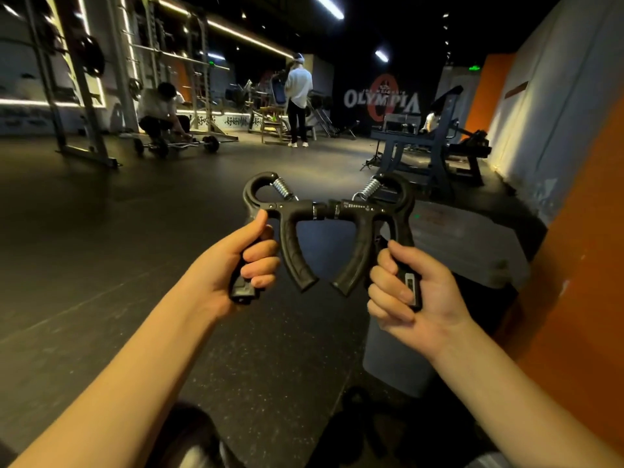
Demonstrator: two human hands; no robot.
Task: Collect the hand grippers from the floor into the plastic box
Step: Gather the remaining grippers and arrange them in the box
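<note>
Gripping one black hand gripper each, the hands hold both up in the air above the dark floor [101,265]. The left hand [236,261] has its fingers curled round the outer handle of the left gripper [290,211], thumb lying up along it. The right hand [415,292] wraps the outer handle of the right gripper [368,211]. Their inner handles hang free, and the knob ends meet in the middle. The grey plastic box [395,363] stands on the floor below the right hand, beside the orange wall [574,298].
</note>
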